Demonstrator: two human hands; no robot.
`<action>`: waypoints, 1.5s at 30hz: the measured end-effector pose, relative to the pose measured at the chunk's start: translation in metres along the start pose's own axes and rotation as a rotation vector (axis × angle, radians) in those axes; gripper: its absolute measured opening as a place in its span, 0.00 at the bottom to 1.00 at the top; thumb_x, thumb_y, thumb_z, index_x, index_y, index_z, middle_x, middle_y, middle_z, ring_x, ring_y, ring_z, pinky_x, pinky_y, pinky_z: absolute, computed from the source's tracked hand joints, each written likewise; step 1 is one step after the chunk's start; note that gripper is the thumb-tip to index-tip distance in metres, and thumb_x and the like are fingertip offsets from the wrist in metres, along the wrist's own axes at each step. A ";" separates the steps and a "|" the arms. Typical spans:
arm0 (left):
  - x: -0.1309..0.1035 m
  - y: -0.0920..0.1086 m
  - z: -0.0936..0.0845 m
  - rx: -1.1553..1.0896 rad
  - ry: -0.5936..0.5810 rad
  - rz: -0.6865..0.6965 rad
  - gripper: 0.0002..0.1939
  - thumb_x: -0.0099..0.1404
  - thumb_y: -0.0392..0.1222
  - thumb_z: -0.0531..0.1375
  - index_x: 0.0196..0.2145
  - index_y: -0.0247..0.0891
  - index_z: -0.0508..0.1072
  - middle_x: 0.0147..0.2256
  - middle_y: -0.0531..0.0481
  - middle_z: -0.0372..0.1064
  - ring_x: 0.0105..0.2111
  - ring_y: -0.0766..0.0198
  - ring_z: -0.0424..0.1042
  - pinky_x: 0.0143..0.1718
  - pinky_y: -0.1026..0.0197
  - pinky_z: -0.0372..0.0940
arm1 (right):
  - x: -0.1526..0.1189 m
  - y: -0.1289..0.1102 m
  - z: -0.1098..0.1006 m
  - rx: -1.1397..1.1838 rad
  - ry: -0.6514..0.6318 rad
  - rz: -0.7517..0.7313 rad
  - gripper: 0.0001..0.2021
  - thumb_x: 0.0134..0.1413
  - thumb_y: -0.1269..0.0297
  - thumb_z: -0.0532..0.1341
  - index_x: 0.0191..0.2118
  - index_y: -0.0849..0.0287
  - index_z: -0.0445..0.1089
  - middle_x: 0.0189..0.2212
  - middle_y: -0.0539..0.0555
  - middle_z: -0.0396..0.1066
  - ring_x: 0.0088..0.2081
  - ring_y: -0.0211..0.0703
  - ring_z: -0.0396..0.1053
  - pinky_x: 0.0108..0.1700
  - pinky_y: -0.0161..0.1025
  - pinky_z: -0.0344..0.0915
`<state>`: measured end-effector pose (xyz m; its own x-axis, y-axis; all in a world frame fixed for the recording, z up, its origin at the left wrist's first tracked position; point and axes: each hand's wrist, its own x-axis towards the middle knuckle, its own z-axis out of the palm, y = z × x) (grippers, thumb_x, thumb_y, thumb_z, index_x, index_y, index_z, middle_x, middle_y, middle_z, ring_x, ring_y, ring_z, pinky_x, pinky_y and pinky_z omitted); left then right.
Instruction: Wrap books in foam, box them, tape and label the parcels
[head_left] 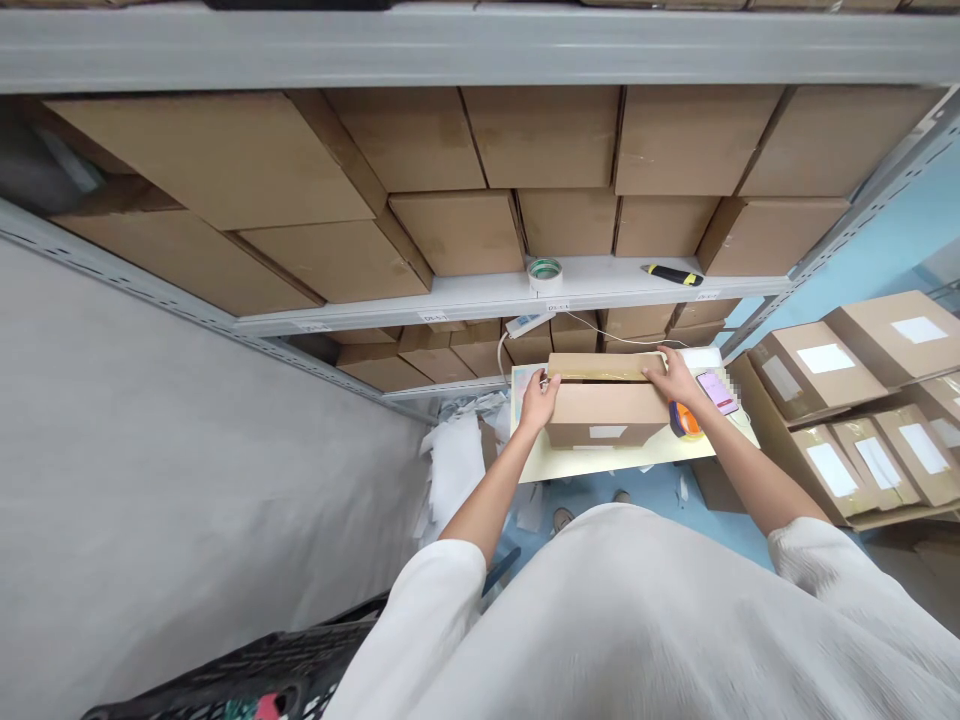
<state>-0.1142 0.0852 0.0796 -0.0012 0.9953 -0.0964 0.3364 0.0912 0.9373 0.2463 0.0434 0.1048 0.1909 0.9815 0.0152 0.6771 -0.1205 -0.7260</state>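
Note:
A cardboard box [607,405] stands on a pale yellow table top [570,465], with a white label on its near side. Its far flap [604,367] is raised a little, leaving a dark gap along the top. My left hand [538,402] grips the left end of the box, the thumb by the gap. At the opposite end, my right hand [673,380] holds the right corner of the flap, thumb on top. Close to my right wrist lies a roll of tape [685,420] in orange and blue. A phone [718,393] with a lit pink screen rests farther right.
Shelves [480,293] packed with cardboard boxes rise ahead; a tape roll [545,285] and a utility knife [673,274] lie on one. Labelled boxes [832,365] are stacked at right. White scraps [457,460] cover the floor at left. A black crate [300,660] stands lower left.

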 end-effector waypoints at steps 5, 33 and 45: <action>-0.006 0.008 0.014 -0.126 -0.022 -0.029 0.26 0.78 0.60 0.59 0.62 0.40 0.76 0.60 0.37 0.79 0.62 0.46 0.77 0.67 0.45 0.67 | -0.010 -0.003 0.005 0.055 -0.055 0.064 0.41 0.68 0.39 0.59 0.78 0.55 0.59 0.75 0.65 0.63 0.75 0.65 0.62 0.77 0.64 0.57; -0.045 0.055 0.074 0.456 -0.356 0.561 0.31 0.76 0.60 0.60 0.69 0.43 0.73 0.74 0.36 0.63 0.77 0.38 0.55 0.80 0.33 0.41 | 0.002 0.021 0.007 -0.070 0.002 -0.007 0.39 0.71 0.40 0.56 0.78 0.57 0.57 0.73 0.68 0.63 0.72 0.64 0.63 0.76 0.63 0.57; -0.028 0.056 0.078 0.512 -0.343 0.477 0.33 0.75 0.63 0.61 0.70 0.47 0.73 0.76 0.40 0.60 0.78 0.40 0.52 0.81 0.36 0.35 | -0.050 0.140 -0.033 0.086 0.115 0.299 0.26 0.62 0.54 0.60 0.61 0.61 0.76 0.59 0.68 0.78 0.53 0.59 0.78 0.61 0.59 0.74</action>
<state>-0.0215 0.0598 0.1086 0.5161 0.8505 0.1017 0.6206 -0.4531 0.6400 0.3556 -0.0273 0.0250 0.4544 0.8807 -0.1338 0.5170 -0.3830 -0.7655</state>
